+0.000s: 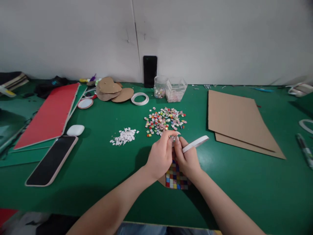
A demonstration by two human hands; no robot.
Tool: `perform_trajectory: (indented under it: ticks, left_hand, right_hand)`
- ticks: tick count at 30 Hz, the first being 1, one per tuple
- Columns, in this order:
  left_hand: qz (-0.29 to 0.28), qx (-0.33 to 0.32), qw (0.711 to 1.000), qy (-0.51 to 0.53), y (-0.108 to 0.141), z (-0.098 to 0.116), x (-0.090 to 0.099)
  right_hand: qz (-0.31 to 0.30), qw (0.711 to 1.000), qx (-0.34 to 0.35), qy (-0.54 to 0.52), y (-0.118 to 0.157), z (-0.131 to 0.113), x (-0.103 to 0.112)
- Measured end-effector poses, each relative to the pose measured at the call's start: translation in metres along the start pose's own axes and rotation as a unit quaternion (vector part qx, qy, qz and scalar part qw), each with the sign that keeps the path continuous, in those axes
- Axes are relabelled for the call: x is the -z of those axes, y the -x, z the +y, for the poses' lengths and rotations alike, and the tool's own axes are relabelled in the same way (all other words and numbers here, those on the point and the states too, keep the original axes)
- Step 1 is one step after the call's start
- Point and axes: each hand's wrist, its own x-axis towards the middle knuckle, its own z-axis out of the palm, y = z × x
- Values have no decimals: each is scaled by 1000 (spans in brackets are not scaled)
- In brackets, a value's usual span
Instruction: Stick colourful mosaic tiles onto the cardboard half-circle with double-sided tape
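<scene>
My left hand (160, 155) and my right hand (188, 160) meet above a cardboard piece (161, 179) partly covered with rows of coloured square tiles (174, 181). Their fingertips are pinched together; whatever lies between them is too small to make out. A white tape roll (195, 143) sits around or between the fingers of my right hand, sticking out to the right. Just beyond the hands lies a loose pile of coloured tiles (161, 120). Left of it is a heap of small white paper squares (124, 136). My hands hide part of the cardboard piece.
Cardboard sheets (234, 114) lie at right. Clear containers (176, 89), a white tape ring (140, 99) and cardboard discs (124, 94) stand or lie at the back. A phone (52, 160), a white case (75, 130) and a red board (52, 114) are at left.
</scene>
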Motion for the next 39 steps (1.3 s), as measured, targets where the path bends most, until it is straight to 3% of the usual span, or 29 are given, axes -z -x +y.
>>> perform_trajectory:
  ticks: [13,21,27,39]
  left_hand:
    - [-28,24,998,52,-2,3,3]
    - [-4,53,995,80,-4,3,2]
    - [13,58,995,76,-5,4,2]
    - [-19,55,997,46,-2,5,-1]
  right_hand:
    - [-5,994,-28,-101,2,-1,0]
    - [-13,985,-45,-164,0,-5,0]
    - [-5,985,-37,-170,1,-6,-1]
    - [36,993,9,-109,3,-7,-1]
